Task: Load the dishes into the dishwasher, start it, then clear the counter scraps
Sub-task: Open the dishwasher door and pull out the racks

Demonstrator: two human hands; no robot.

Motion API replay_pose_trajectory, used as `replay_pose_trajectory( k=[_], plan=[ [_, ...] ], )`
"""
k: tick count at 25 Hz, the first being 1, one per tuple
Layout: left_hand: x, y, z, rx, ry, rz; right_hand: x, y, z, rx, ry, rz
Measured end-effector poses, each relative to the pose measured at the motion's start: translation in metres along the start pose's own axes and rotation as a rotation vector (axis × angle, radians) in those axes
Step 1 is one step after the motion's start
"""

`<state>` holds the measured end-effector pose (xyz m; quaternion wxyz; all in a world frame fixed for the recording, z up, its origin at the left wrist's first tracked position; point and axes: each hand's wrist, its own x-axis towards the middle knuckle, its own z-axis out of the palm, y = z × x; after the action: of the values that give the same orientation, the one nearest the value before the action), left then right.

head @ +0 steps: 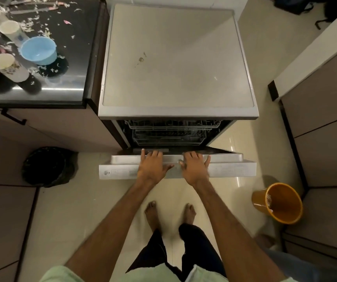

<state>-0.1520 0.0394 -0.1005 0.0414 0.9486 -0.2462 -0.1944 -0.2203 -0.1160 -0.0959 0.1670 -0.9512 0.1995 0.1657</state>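
Gripping the top edge of the partly open dishwasher (177,68) door (234,169) at centre frame with left hand (153,165) and right hand (196,167), fingers hooked over it, thumbs spread. Upper left on the bench (78,47): cups (9,27) and a blue bowl (39,50) among scraps (45,33).

Single wide-angle head view, looking steeply down from standing height: dishwasher (177,64) close ahead, counter (78,47) at left, the person's feet (151,215) at bottom centre.
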Motion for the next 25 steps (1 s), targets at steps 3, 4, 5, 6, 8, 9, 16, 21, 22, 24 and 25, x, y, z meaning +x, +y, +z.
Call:
replay_pose_trajectory(
  k=[3,4,5,6,8,9,16,21,22,24,25],
  plan=[
    [-0.012,0.0,0.012,-0.113,-0.103,-0.017,-0.009,0.008,0.01,-0.04,-0.079,-0.015],
    [-0.019,0.001,0.02,-0.124,-0.122,-0.029,-0.014,0.011,0.016,-0.06,-0.117,-0.028],
    [-0.027,0.004,0.03,-0.115,-0.135,-0.042,-0.019,0.014,0.023,-0.078,-0.151,-0.041],
    [-0.033,0.007,0.039,-0.088,-0.151,-0.054,-0.023,0.017,0.031,-0.089,-0.184,-0.049],
    [-0.044,0.012,0.061,-0.014,-0.207,-0.07,-0.031,0.027,0.05,-0.066,-0.273,-0.056],
    [-0.047,0.013,0.072,0.022,-0.239,-0.068,-0.034,0.034,0.059,-0.034,-0.327,-0.051],
    [-0.086,0.017,0.167,-0.042,-0.361,-0.095,-0.055,0.077,0.132,0.003,-0.529,-0.075],
    [-0.117,0.023,0.226,-0.052,-0.42,-0.129,-0.087,0.092,0.19,-0.06,-0.577,-0.077],
    [-0.12,0.024,0.238,-0.054,-0.429,-0.13,-0.092,0.095,0.202,-0.069,-0.58,-0.079],
    [-0.126,0.023,0.259,-0.047,-0.448,-0.129,-0.099,0.098,0.225,-0.09,-0.58,-0.069],
    [-0.126,0.021,0.27,-0.044,-0.454,-0.121,-0.101,0.099,0.236,-0.1,-0.58,-0.057]
  ],
)
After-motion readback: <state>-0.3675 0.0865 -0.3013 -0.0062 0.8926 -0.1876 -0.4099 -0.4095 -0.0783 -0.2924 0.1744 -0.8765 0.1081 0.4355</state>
